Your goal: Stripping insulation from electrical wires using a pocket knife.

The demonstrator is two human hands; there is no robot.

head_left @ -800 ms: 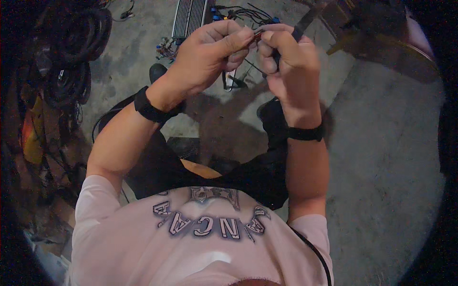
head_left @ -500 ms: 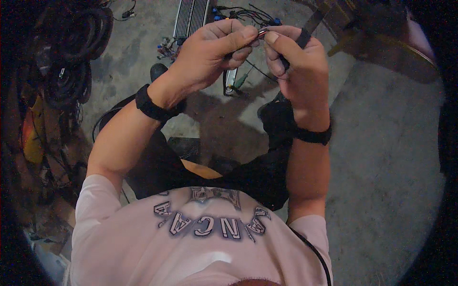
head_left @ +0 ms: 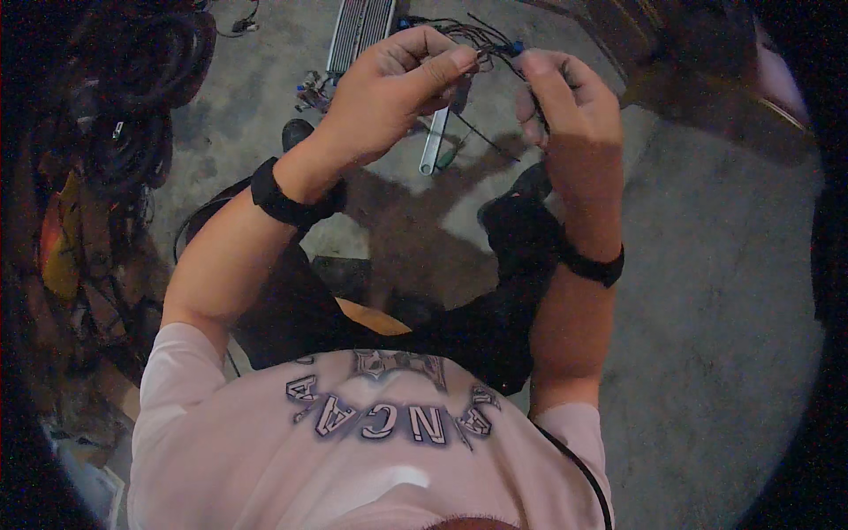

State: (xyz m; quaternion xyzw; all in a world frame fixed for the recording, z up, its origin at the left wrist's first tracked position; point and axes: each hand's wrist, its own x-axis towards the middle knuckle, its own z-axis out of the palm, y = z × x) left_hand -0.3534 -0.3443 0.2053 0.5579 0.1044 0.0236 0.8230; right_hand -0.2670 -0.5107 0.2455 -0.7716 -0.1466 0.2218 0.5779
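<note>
My left hand (head_left: 397, 84) pinches a small thin piece (head_left: 480, 57) that looks like a wire end between thumb and forefinger. To its right and apart from it, my right hand (head_left: 574, 102) is closed, thumb against forefinger. Something dark shows along its palm, but I cannot make out what it is. On the floor below the hands lies a silver wrench (head_left: 433, 146) with a ring end, beside a green-handled tool (head_left: 449, 159). Dark cables (head_left: 473, 34) with blue connectors are spread behind my hands, partly hidden by them.
A finned metal box (head_left: 364, 35) lies on the concrete floor at the back, with small wire connectors (head_left: 314, 91) beside it. Black coiled hoses (head_left: 146, 62) and a jumble with an orange-yellow piece (head_left: 60, 252) fill the left side. Brown sheet-like material (head_left: 654, 53) stands at the back right.
My hands have parted: the right moved to the right, away from the small piece both fingertips held. The black strip above my right hand no longer shows. More of the wrench is visible.
</note>
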